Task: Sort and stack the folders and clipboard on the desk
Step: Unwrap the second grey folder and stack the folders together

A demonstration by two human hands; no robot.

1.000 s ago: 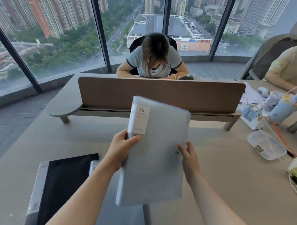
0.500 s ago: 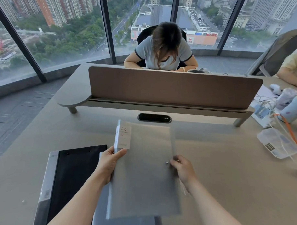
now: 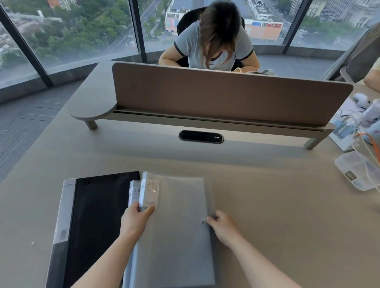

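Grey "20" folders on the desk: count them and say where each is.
2. The top folder is held by both hands; the lower folder lies beneath it, peeking out left. More may be hidden underneath.

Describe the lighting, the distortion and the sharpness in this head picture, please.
Head view: soft daylight comes through the windows, so shadows on the desk are faint; the wide lens bends the brown divider and the window frames; the "20" label on the top grey folder is readable, but the hands' edges look slightly soft.

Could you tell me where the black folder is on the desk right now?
The black folder lies flat at the lower left of the head view, directly left of the grey folder that both hands grip.
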